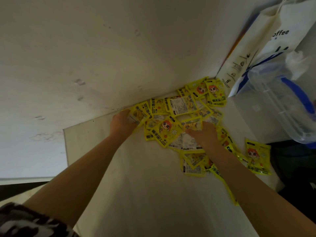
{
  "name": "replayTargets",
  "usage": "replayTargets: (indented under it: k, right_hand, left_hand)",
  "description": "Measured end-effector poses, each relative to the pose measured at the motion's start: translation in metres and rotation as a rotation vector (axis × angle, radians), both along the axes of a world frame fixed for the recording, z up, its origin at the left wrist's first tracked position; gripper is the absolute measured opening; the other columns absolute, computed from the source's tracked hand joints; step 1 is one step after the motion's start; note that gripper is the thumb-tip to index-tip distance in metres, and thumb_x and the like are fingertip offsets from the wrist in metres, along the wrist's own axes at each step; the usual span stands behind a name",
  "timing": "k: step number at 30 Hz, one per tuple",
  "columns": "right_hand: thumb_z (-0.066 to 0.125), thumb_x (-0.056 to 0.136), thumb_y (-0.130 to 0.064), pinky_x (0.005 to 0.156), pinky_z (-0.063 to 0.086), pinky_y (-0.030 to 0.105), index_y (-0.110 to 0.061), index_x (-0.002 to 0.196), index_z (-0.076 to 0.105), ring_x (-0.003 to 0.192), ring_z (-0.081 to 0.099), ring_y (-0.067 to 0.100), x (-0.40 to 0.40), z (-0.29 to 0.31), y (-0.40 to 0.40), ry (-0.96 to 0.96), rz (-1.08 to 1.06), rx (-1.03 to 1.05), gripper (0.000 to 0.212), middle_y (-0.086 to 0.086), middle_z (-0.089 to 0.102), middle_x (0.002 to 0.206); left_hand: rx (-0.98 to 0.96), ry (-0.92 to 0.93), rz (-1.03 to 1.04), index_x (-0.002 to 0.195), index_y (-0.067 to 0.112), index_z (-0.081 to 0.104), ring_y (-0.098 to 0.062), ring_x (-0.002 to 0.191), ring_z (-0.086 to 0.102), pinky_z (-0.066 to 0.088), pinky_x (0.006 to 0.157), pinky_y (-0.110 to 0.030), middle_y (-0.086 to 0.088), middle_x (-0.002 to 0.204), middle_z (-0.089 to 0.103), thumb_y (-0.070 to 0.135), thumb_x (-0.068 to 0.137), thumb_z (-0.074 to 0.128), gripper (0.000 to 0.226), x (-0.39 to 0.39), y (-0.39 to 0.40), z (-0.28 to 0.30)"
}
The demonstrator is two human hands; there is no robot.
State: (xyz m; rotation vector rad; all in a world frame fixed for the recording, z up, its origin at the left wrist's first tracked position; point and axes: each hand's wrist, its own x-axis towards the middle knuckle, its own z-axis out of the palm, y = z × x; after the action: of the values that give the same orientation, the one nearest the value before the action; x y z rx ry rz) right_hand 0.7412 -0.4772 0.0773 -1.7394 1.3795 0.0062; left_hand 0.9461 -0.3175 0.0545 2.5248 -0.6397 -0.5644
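Yellow packets (168, 132) lie heaped mid-frame on the bench (136, 185) — light, slick, floppy, I judge. My left hand (122, 119) grips some at the pile's left edge; my right hand (204, 132) presses flat — best pinched by their edges.

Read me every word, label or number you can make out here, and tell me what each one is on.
"offee": dark letters on the white bag; the word's start is hidden.
Side of that bag: small symbols and print, too small to read.
The yellow packets: bold dark characters and fine print, too blurred to read.
The clear container: no text to be seen.
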Motion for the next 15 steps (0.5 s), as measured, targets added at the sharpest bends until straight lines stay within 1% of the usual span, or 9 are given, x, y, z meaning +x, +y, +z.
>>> replayTargets:
  k: [2, 4, 5, 6, 7, 9, 11, 13, 15]
  right_hand:
    - [0.073, 0.081, -0.036, 0.075, 0.041, 0.033, -0.007, 0.094, 0.055, 0.104, 0.061, 0.032, 0.007, -0.008, 0.001, -0.005, -0.057, 0.057, 0.036, 0.019, 0.062, 0.104]
    - [0.076, 0.076, -0.041, 0.080, 0.046, 0.037, 0.002, 0.106, 0.059, 0.111, 0.059, 0.034, 0.014, -0.021, 0.004, -0.044, -0.105, 0.116, 0.055, 0.018, 0.062, 0.114]
    - [0.078, 0.070, -0.045, 0.086, 0.050, 0.042, 0.002, 0.114, 0.059, 0.112, 0.060, 0.035, 0.017, -0.030, 0.004, -0.066, -0.136, 0.144, 0.067, 0.017, 0.062, 0.118]
    - [0.079, 0.066, -0.047, 0.090, 0.052, 0.046, 0.000, 0.119, 0.059, 0.111, 0.061, 0.035, 0.020, -0.036, 0.005, -0.081, -0.162, 0.174, 0.074, 0.017, 0.063, 0.120]
    - [0.080, 0.067, -0.044, 0.089, 0.053, 0.050, -0.002, 0.119, 0.060, 0.108, 0.063, 0.034, 0.022, -0.042, 0.007, -0.089, -0.190, 0.203, 0.070, 0.016, 0.064, 0.118]
    - [0.078, 0.075, -0.033, 0.086, 0.054, 0.052, -0.003, 0.115, 0.062, 0.101, 0.065, 0.034, 0.028, -0.050, 0.011, -0.086, -0.211, 0.254, 0.052, 0.016, 0.066, 0.112]
    - [0.074, 0.079, -0.032, 0.088, 0.054, 0.051, -0.004, 0.123, 0.057, 0.107, 0.062, 0.034, 0.035, -0.047, 0.017, -0.047, -0.213, 0.249, 0.055, 0.016, 0.062, 0.121]
    - [0.069, 0.084, -0.029, 0.094, 0.051, 0.048, -0.001, 0.133, 0.048, 0.115, 0.057, 0.034, 0.039, -0.046, 0.016, -0.003, -0.217, 0.197, 0.059, 0.016, 0.055, 0.130]
    - [0.065, 0.088, -0.025, 0.092, 0.051, 0.044, 0.000, 0.131, 0.047, 0.115, 0.057, 0.034, 0.042, -0.044, 0.014, 0.040, -0.168, 0.117, 0.052, 0.018, 0.055, 0.128]
  left_hand:
    - [-0.038, 0.004, -0.016, 0.113, 0.010, 0.065, -0.034, 0.100, 0.062, 0.046, 0.079, -0.034, -0.016, 0.108, 0.068, 0.022, 0.077, 0.072, 0.038, 0.008, -0.002, 0.000]
    - [-0.042, -0.001, -0.056, 0.114, 0.011, 0.065, -0.033, 0.100, 0.063, 0.042, 0.076, -0.029, -0.016, 0.108, 0.068, 0.019, 0.078, 0.072, 0.038, 0.013, -0.006, -0.002]
    - [-0.036, -0.010, -0.079, 0.114, 0.010, 0.065, -0.033, 0.101, 0.062, 0.040, 0.075, -0.028, -0.015, 0.109, 0.068, 0.018, 0.078, 0.072, 0.037, 0.015, -0.008, -0.004]
    - [-0.029, -0.017, -0.097, 0.114, 0.009, 0.064, -0.033, 0.101, 0.062, 0.039, 0.075, -0.027, -0.015, 0.110, 0.068, 0.017, 0.079, 0.071, 0.037, 0.017, -0.010, -0.005]
    - [-0.022, -0.023, -0.109, 0.115, 0.009, 0.064, -0.033, 0.103, 0.061, 0.039, 0.077, -0.028, -0.015, 0.111, 0.067, 0.017, 0.080, 0.071, 0.036, 0.019, -0.012, -0.007]
    - [0.008, -0.025, -0.140, 0.121, 0.009, 0.061, -0.035, 0.109, 0.056, 0.041, 0.083, -0.033, -0.017, 0.116, 0.062, 0.018, 0.081, 0.069, 0.042, 0.021, -0.015, -0.011]
    - [0.049, -0.040, -0.202, 0.130, 0.010, 0.055, -0.035, 0.115, 0.050, 0.042, 0.090, -0.039, -0.017, 0.121, 0.057, 0.021, 0.083, 0.068, 0.050, 0.023, -0.016, -0.016]
    - [0.062, -0.060, -0.238, 0.131, 0.010, 0.053, -0.035, 0.118, 0.048, 0.043, 0.094, -0.042, -0.017, 0.125, 0.056, 0.023, 0.083, 0.067, 0.052, 0.023, -0.015, -0.021]
    - [0.058, -0.060, -0.245, 0.129, 0.009, 0.053, -0.035, 0.119, 0.049, 0.044, 0.095, -0.042, -0.016, 0.128, 0.056, 0.023, 0.083, 0.067, 0.051, 0.023, -0.014, -0.023]
